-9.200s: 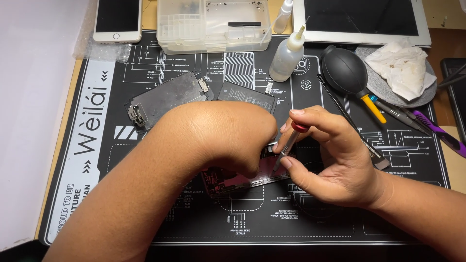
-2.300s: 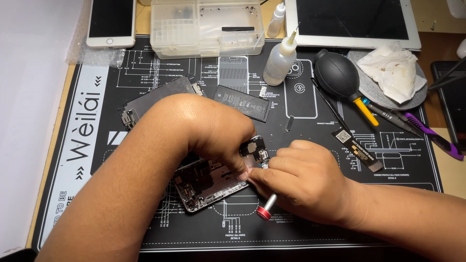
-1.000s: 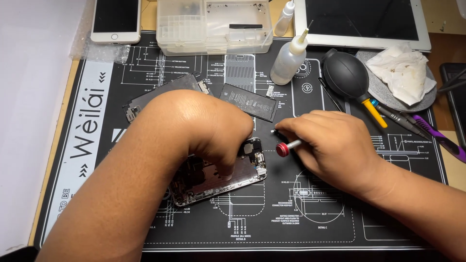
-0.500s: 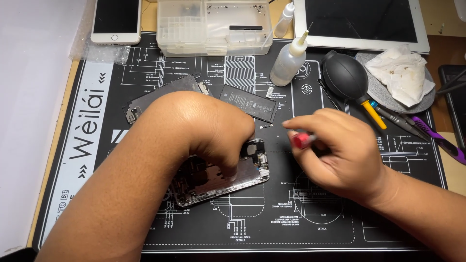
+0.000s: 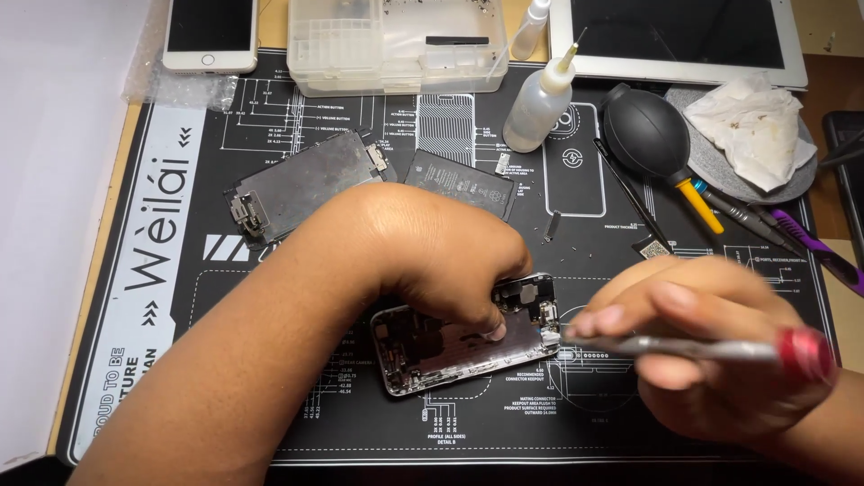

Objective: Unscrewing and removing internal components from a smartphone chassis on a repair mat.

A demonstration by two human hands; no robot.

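The left hand (image 5: 441, 261) presses down on the opened phone (image 5: 463, 337), its fingertips curled onto the upper middle of the bare metal shell, so it pins the phone rather than wraps around it. The right hand (image 5: 720, 355) is closed around a screwdriver (image 5: 693, 346) with a grey shaft and a red cap; the tool lies nearly level, cap toward 3 o'clock, tip toward 9 o'clock and meeting the phone's upper right corner. The two hands are apart, with the phone's right end between them.

The phone lies near the middle of the black work mat (image 5: 270, 423), tilted with its right end higher. From the phone, at 10 o'clock, a detached screen panel (image 5: 301, 184) lies face down, and at 12 o'clock, just beyond the left hand, sits a flat black battery (image 5: 459, 184). Farther at 12 o'clock stands a clear plastic parts box (image 5: 396, 45) at the mat's far edge. At 1 o'clock a small squeeze bottle (image 5: 537, 103) stands upright, and beside it, more toward 2 o'clock, rests a black rubber air blower (image 5: 648, 135) with a yellow nozzle. A crumpled white wipe (image 5: 751, 121) lies on a grey round pad at 2 o'clock. A white phone (image 5: 211, 36) lies at far 11 o'clock, a tablet (image 5: 679, 40) at far 1 o'clock.
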